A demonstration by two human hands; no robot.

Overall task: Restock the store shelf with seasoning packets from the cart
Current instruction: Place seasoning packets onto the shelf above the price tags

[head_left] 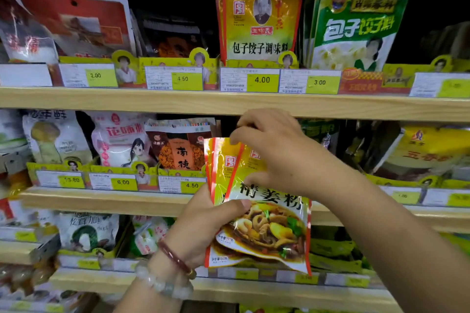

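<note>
My left hand (203, 223) grips a small fanned stack of yellow seasoning packets (264, 223) with red edges and a picture of a stir-fried dish, held in front of the middle shelf. My right hand (274, 150) pinches the top of the front packet, fingers curled over its upper edge. Behind the packets lies a dark gap (229, 127) in the middle shelf row. The cart is out of sight.
Wooden shelves (229, 101) run across the view, packed with seasoning bags: a yellow dumpling seasoning pack (259, 20), a green pack (356, 23), an orange pack (178, 150). Yellow price tags (262, 80) line the shelf edges. Lower shelves hold more bags.
</note>
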